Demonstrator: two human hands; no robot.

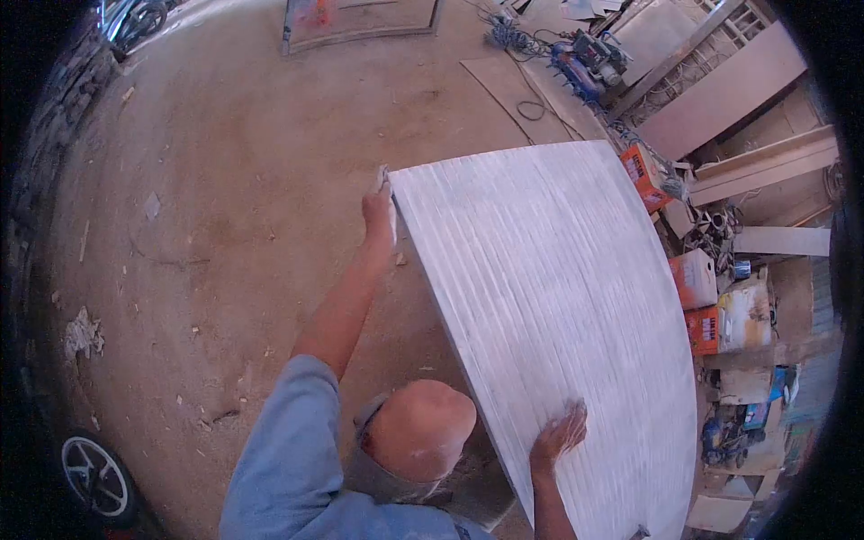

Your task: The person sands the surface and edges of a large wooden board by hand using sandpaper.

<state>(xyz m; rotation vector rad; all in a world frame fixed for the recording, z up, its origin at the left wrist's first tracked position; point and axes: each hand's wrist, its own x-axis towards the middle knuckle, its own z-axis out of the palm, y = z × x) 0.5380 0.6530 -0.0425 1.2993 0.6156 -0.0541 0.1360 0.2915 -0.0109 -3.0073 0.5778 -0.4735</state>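
A large white panel (558,270) with a streaky, ridged surface stands tilted in front of me and fills the right of the view. My left hand (379,211) is at its far left corner, fingers closed round the edge. Something pale shows along that palm; I cannot tell whether it is dust or a thin sheet. Lower down, my right hand (562,432) lies against the panel's face, its fingers stretched out and whitened with dust. A small dark object (640,532) shows at the panel's bottom edge.
Dusty ground (225,180) with scraps spreads out on the left, where a spoked wheel (96,476) stands. A framed panel (360,20) lies ahead. At upper right are a compressor-like machine (589,65) and cables. Orange boxes (643,177), boards (724,90) and clutter line the right.
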